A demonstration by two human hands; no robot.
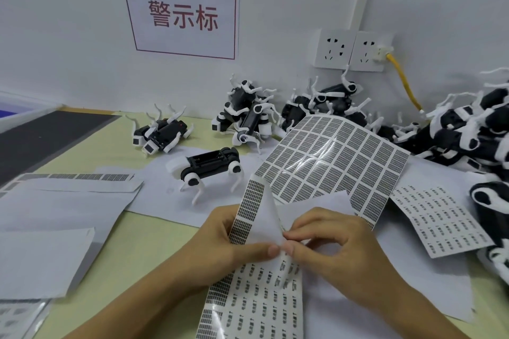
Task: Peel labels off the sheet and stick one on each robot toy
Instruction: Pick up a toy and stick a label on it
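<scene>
A long label sheet [256,300] lies in front of me, its upper end folded up and back. My left hand [220,245] pinches that folded part [249,212] from the left. My right hand [327,245] pinches the sheet's edge next to the left thumb, fingers curled. One black and white robot toy [209,166] stands upright just beyond the hands. Two more toys [161,133] lie further left. Heaps of toys sit at the back [248,115] and at the right [468,132].
A large curled label sheet [333,162] rests against the back heap, and another sheet [443,223] lies at the right. White backing papers [55,217] cover the left of the yellow-green table [143,239]. A yellow cable [403,80] runs from the wall sockets.
</scene>
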